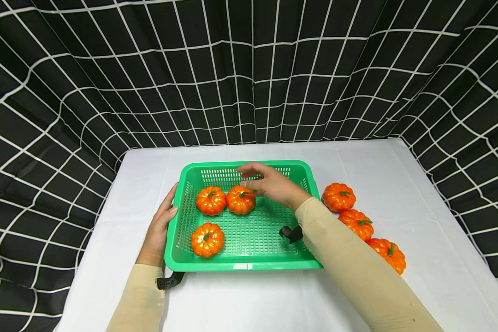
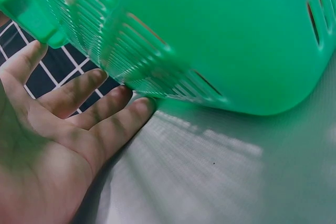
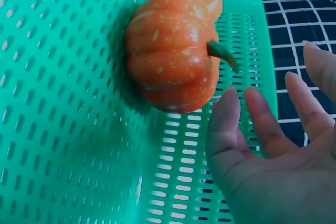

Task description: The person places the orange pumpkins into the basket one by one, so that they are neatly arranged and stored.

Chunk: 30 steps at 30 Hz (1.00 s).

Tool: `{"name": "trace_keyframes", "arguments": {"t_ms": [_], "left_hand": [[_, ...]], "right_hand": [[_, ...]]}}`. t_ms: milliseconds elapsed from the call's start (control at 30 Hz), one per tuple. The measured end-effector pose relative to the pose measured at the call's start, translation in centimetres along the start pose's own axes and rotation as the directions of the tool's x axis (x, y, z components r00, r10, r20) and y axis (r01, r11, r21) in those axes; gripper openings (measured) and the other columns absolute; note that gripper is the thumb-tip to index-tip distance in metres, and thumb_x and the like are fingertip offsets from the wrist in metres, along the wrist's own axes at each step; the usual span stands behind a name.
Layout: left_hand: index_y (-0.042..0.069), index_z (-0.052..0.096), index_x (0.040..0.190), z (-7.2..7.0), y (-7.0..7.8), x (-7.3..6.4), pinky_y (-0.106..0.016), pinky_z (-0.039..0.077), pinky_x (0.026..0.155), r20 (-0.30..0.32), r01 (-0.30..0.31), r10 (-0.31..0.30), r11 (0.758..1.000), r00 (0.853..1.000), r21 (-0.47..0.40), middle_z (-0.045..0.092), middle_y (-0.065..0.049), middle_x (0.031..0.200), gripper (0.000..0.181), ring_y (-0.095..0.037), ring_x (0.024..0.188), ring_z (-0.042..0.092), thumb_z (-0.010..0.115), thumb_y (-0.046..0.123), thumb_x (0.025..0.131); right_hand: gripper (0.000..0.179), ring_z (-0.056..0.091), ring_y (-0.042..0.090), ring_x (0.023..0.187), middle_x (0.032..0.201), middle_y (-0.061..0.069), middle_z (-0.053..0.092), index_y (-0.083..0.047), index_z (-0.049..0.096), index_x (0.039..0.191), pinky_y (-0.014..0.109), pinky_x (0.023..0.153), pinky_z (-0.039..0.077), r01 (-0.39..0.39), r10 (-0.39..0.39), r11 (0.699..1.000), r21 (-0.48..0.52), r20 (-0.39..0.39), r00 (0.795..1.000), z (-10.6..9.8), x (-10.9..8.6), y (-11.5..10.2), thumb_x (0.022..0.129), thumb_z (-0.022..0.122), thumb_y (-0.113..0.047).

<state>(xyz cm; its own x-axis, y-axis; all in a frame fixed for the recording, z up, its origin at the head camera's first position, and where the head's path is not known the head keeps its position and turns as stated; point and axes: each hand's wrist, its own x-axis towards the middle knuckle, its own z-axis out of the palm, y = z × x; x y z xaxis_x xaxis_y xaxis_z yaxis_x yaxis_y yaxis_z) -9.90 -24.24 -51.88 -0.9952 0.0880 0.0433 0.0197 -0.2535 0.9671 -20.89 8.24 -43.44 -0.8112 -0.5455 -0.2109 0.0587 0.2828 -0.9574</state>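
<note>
Six orange pumpkins appear in all, three inside one green basket [image 1: 245, 267] and three outside it on one white worktop [image 1: 232, 302]. The right hand [image 1: 269, 184] holds nothing: its fingers [image 3: 265, 121] are loosely bent and stand wide apart. Just below those fingers, close to the thumb, sits the nearest pumpkin [image 1: 241, 206], its green stem up; whether the thumb touches it I cannot tell. A second pumpkin [image 1: 211, 204] lies right beside that one, left of the same fingers. The third pumpkin [image 1: 207, 240] is nearer the person, left of and below the right fingers, near the basket's left wall.

The left hand [image 1: 157, 233] has its fingers [image 2: 79, 90] stretched out and spread, tips at the outside of the basket's left wall.

Well to the right of the right fingers, past the basket's right side, the other three form one slanting row: a far pumpkin [image 1: 338, 197], a middle pumpkin [image 1: 355, 223] and a near pumpkin [image 1: 390, 253], the last two partly behind the right sleeve [image 1: 348, 263]. Two black straps show, one at the left wrist [image 1: 170, 280], one at the right [image 1: 291, 234]. One black curtain [image 1: 253, 62] with white grid lines hangs beyond all the fingers.
</note>
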Motion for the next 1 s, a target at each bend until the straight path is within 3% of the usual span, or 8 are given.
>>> {"name": "trace_keyframes", "arguments": {"t_ms": [300,500,733,1000], "left_hand": [[0.031,0.031,0.174,0.05,0.1,-0.13,-0.036,0.052,0.109,0.001,0.004,-0.004,1.0,1.0,-0.004,0.032,0.0,0.176,0.062,-0.028,0.145,0.049,0.034,0.015,0.114],[0.03,0.031,0.174,-0.01,0.06,-0.15,-0.036,0.052,0.109,0.003,0.004,-0.004,1.0,1.0,-0.006,0.032,0.0,0.176,0.062,-0.028,0.145,0.05,0.035,0.015,0.114],[0.03,0.031,0.174,-0.2,-0.03,-0.07,-0.035,0.052,0.109,0.005,0.0,0.0,1.0,1.0,0.001,0.032,0.0,0.176,0.063,-0.027,0.146,0.049,0.035,0.015,0.114],[0.03,0.032,0.174,-0.23,-0.14,0.01,-0.039,0.054,0.107,0.009,-0.009,0.009,1.0,1.0,-0.004,0.036,-0.003,0.174,0.063,-0.031,0.143,0.053,0.035,0.015,0.113]], "right_hand": [[0.046,0.058,0.029,0.135,0.158,0.012,0.053,-0.015,0.061,0.153,0.059,0.106,0.053,0.022,-0.021,0.999,0.024,-0.02,1.0,-0.39,0.01,-0.03,0.11,0.068,-0.029],[0.049,0.057,0.039,0.136,0.156,0.01,0.054,-0.014,0.061,0.154,0.057,0.105,0.054,0.028,-0.026,0.998,0.06,-0.04,0.999,-0.46,-0.19,-0.14,0.11,0.068,-0.035],[0.048,0.06,0.037,0.13,0.156,0.014,0.055,-0.011,0.061,0.153,0.061,0.104,0.053,0.072,-0.067,0.993,0.088,-0.056,0.996,-0.39,-0.24,-0.14,0.111,0.067,-0.032],[0.036,0.058,0.044,0.13,0.148,0.015,0.063,-0.021,0.067,0.145,0.069,0.105,0.049,0.118,-0.109,0.982,0.147,-0.067,0.992,-0.6,-0.78,-0.39,0.11,0.068,-0.028]]}}
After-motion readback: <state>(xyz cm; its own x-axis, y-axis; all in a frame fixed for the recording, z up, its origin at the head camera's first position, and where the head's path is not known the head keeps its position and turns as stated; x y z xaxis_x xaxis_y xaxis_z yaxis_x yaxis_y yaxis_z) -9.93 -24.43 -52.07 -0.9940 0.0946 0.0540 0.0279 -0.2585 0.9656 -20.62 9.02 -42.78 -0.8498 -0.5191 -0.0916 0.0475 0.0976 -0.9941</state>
